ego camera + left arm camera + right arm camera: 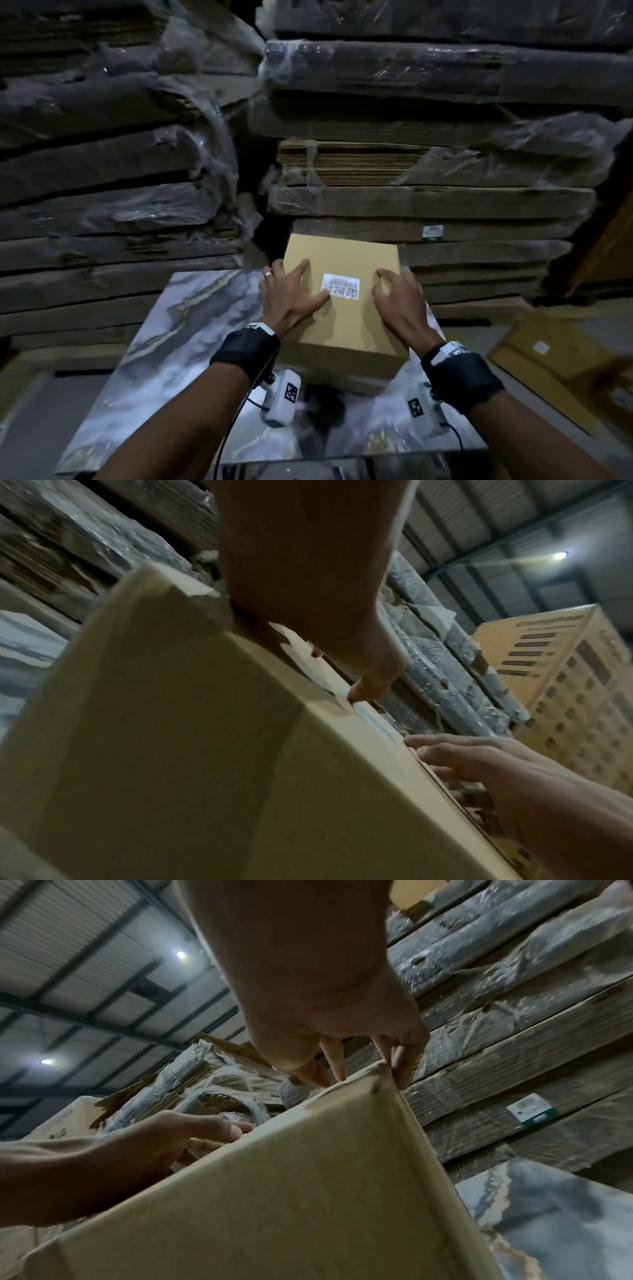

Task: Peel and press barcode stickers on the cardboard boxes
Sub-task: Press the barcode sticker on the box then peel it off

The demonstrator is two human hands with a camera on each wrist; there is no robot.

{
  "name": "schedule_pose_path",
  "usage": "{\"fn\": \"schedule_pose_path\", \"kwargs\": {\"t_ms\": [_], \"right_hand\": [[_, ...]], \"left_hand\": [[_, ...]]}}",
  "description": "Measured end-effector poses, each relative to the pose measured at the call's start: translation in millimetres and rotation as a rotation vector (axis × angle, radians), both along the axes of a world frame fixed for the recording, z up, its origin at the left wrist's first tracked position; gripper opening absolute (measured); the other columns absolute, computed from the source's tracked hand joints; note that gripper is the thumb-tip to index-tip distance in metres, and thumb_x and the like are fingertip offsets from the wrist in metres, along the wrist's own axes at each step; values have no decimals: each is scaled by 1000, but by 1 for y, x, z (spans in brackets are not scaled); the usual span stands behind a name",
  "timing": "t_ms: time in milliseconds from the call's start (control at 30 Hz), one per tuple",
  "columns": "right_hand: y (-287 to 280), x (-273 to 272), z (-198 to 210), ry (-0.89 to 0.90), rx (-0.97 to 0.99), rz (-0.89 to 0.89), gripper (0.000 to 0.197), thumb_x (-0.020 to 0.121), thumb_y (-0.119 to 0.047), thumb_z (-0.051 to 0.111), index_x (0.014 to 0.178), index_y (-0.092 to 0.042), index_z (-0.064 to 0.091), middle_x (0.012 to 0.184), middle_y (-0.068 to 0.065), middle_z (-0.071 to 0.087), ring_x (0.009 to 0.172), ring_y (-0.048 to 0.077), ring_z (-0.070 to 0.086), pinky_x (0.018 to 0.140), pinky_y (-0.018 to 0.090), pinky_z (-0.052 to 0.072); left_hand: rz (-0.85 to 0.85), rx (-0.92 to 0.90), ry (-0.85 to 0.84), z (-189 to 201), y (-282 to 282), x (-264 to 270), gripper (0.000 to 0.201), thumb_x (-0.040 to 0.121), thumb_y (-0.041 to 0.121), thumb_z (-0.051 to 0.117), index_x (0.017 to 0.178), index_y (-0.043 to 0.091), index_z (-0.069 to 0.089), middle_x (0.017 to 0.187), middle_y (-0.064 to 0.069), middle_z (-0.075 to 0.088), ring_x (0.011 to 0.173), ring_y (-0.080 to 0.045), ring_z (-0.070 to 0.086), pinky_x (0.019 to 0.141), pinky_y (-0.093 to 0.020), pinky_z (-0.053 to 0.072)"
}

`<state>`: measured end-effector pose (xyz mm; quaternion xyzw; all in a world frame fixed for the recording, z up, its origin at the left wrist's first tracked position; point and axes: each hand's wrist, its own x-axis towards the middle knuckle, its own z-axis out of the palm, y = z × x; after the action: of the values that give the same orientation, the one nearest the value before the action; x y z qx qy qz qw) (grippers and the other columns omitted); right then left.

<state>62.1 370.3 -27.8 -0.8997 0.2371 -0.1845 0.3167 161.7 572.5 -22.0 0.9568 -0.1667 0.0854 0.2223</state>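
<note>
While your wrists hang over the marbled surface (178,329), your left hand (291,301) lies spread on the cardboard box (346,325), fingers straight, grip wide, thumb tip touching the barcode sticker (340,286) stuck flat on the box top. Your right hand (400,301) rests on the box's right edge, fingers loosely bent over it, holding nothing. Beyond the box rise wrapped stacks of flattened cardboard (428,205).
</note>
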Motion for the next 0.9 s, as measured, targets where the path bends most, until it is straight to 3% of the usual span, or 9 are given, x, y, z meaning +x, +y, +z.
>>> {"fn": "schedule_pose_path", "kwargs": {"t_ms": [133,300,467,633,700,833,900], "right_hand": [[-3,47,-15,58,3,99,39,87,-30,58,123,-25,71,120,12,70,116,29,61,95,41,53],[-7,85,-27,165,14,152,37,72,-55,51,102,-37,63,101,7,65,85,27,66,82,38,57],[-15,113,-10,314,-49,199,27,69,-51,66,80,-28,57,79,4,67,75,24,66,69,33,53],[-17,145,33,439,-318,169,27,81,-45,70,85,-19,67,91,7,71,91,32,68,68,32,46],[-13,164,38,400,-325,245,27,82,-45,71,95,-21,69,98,7,72,98,32,68,71,32,45],[3,186,37,483,-375,426,45,91,-37,68,128,-11,64,122,14,69,116,33,62,87,34,46],[5,188,33,510,-393,432,43,93,-36,67,127,-10,64,121,15,69,114,34,63,83,33,45]], "left_hand": [[47,40,94,-11,17,41,96,60,82,44,146,39,48,139,-13,42,130,-40,38,111,-54,30],[67,59,213,-26,32,78,90,64,75,47,148,41,47,147,-14,40,138,-40,31,113,-55,24],[7,44,254,-27,42,111,87,65,73,52,147,46,44,147,-11,41,138,-36,33,113,-54,18],[-120,94,309,-19,47,135,97,60,81,52,151,50,36,151,-11,36,143,-36,27,117,-56,10],[-160,160,315,-19,46,143,100,61,83,53,153,52,29,160,-15,27,148,-38,19,118,-62,5],[-241,263,338,-19,48,152,115,59,90,60,156,52,14,168,-17,5,153,-39,6,117,-66,-4],[-295,251,359,-17,51,158,120,55,90,65,156,51,13,168,-15,0,154,-37,4,118,-64,-6]]}}
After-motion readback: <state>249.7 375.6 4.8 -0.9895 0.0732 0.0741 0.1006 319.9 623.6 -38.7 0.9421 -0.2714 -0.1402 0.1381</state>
